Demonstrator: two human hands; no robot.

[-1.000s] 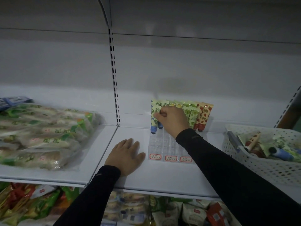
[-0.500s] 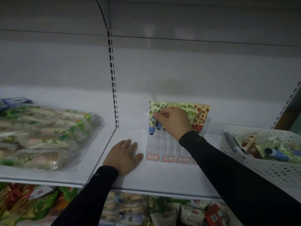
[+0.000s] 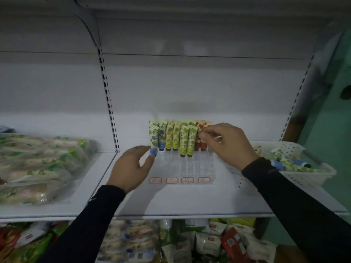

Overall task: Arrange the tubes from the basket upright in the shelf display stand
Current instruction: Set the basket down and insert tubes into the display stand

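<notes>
Tubes point(image 3: 171, 136) stood upright, caps down, in back rows of clear display stand point(image 3: 191, 168), center of frame on white shelf point(image 3: 190, 198). L to R: blue-floral pair, yellow-green ones, then red-patterned tubes point(image 3: 199, 144) at the R end. Front slots of stand showed only clear plastic; four red-bordered labels point(image 3: 171, 180) along its front edge.

I saw right hand point(image 3: 227, 144) at center-right, thumb and forefinger pinched on the top of a red-patterned tube at the stand's R end; other fingers loosely curled. Couldn't tell whether that tube was seated in its slot.

Left hand point(image 3: 131, 168) sat just L of stand, fingers relaxed and spread, thumb tip touching or nearly touching the blue cap of leftmost tube point(image 3: 153, 138); gripped nothing that I could see.

White perforated basket point(image 3: 303, 177) at R edge of frame, on the same shelf, w/ more tubes lying loose inside, incl. a blue-capped one. Bagged green-print packets point(image 3: 41, 166) filled L side of shelf. Lower shelf along bottom of frame held mixed snack packs point(image 3: 190, 242). Both sleeves dark.
</notes>
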